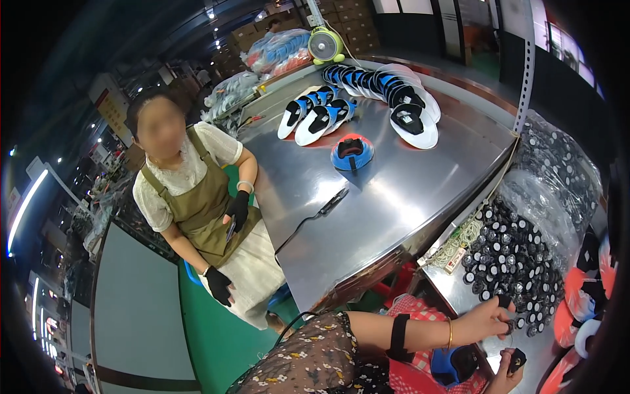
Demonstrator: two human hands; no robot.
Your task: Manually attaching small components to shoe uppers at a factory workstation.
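Head view: your left hand [489, 320] pinches one small black cap [504, 301]; your right hand [506, 368] grips another. They look light and hard, so hold the rims.

A steel table [394, 197] stands on green floor [210, 328], cartons [354, 26] stacked behind under ceiling lights [210, 12].

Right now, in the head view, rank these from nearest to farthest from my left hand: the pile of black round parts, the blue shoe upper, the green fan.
From the left hand:
1. Pile of black round parts, right beside it.
2. Blue shoe upper, mid-table.
3. Green fan, far end of the table.
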